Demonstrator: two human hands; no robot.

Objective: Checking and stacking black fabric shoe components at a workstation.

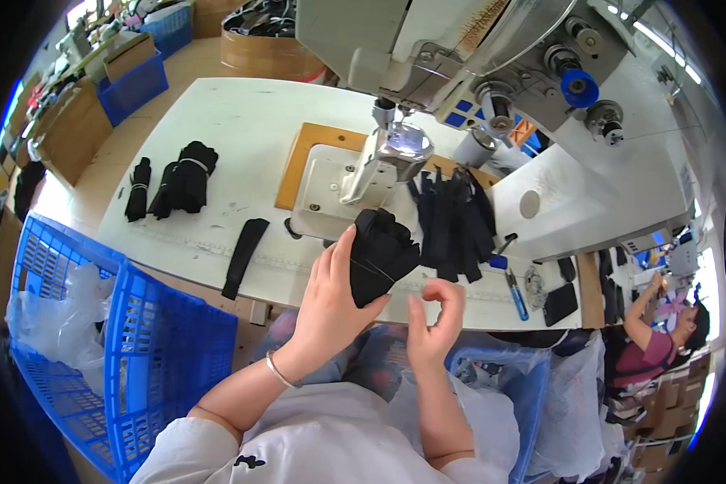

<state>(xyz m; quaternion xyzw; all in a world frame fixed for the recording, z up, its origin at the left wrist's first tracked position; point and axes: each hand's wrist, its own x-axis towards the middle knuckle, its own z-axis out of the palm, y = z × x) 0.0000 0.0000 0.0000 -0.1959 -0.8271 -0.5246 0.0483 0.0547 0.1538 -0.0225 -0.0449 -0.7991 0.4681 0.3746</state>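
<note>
My left hand (331, 286) grips a bundle of black fabric strips (379, 254) with a thin band across it. The bundle is held up in front of the sewing machine, over the table's near edge. Just right of it is my right hand (434, 323), its fingers bent and a gap between thumb and forefinger; nothing shows in it. A single black strip (245, 258) lies on the table to the left. Farther left are a larger tied black bundle (187, 179) and a slim one (138, 189). More dark strips (452, 222) lie right of the machine's post.
The sewing machine (395, 153) stands on a white table (242, 121). Blue-handled snips (516, 294) and a black pad (560, 304) lie at right. A blue crate (169, 355) stands at lower left, a blue bin (532, 387) by my lap. Another person (653, 339) sits far right.
</note>
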